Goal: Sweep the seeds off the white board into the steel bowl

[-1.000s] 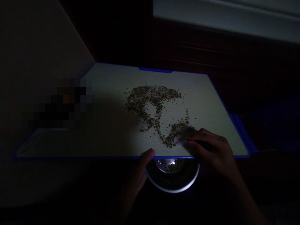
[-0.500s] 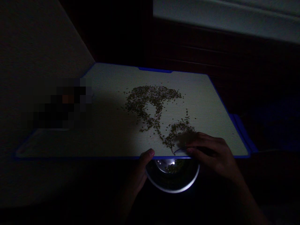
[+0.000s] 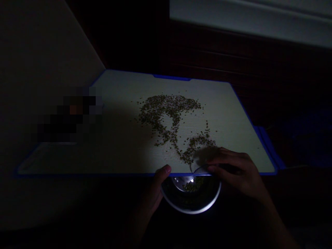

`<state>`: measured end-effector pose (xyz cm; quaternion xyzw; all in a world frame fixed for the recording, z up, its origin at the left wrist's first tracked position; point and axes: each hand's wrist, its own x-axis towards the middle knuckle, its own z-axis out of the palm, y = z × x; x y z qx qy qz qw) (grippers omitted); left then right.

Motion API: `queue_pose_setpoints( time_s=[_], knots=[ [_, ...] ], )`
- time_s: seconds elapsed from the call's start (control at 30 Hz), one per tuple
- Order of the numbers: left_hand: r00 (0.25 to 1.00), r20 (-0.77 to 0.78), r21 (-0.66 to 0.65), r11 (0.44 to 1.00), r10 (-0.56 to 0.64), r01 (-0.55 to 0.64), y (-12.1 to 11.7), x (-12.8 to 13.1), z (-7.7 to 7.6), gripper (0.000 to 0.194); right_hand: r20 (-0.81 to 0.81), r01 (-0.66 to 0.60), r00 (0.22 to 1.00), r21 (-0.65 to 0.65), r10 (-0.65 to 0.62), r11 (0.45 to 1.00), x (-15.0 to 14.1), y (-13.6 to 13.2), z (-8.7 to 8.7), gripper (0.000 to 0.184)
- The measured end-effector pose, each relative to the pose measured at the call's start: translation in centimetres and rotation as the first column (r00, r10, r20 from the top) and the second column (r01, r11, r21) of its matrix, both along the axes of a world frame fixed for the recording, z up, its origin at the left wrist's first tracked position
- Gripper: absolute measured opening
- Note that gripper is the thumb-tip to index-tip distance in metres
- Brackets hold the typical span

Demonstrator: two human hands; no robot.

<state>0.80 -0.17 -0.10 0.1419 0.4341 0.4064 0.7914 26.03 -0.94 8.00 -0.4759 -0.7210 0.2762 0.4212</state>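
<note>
Small greenish seeds or beans (image 3: pixel 168 103) lie scattered over a pale board with a blue rim (image 3: pixel 223 121), with a smaller patch close to the front edge. My right hand (image 3: pixel 238 169) is closed, pinching a thin piece with a curved edge (image 3: pixel 201 169) against the board's front edge; its exact kind is too dark to tell. My left hand (image 3: pixel 158 186) grips the left side of a shiny metal bowl (image 3: pixel 192 209), thumb up at the board's edge, its other fingers mostly hidden. The bowl sits below that edge with more green seeds (image 3: pixel 193 185) inside.
A blurred-out object (image 3: pixel 70 116) stands at the board's left side. Dark wooden panels (image 3: pixel 249 65) rise behind the board, under a pale ledge (image 3: pixel 246 20). Something blue (image 3: pixel 308 138) shows dimly at the right. The light is very low.
The thin curved piece in my right hand has shifted slightly toward the board's front edge, and the few seeds ahead of it have left the board. My left hand has not moved.
</note>
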Motion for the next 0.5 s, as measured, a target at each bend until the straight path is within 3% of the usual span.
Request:
queue_pose_setpoints(
  time_s=[0.23, 0.5],
  knots=[
    [0.999, 0.013, 0.05, 0.998, 0.031, -0.032, -0.03, 0.09, -0.22, 0.035, 0.008, 0.148, 0.989, 0.006, -0.148, 0.989, 0.17, 0.1, -0.72, 0.018],
    [0.999, 0.04, -0.006, 1.0, 0.02, -0.019, 0.06, 0.18, 0.23, 0.038, 0.037, 0.093, 0.995, -0.005, -0.093, 0.996, 0.14, 0.07, -0.81, 0.018]
  ],
)
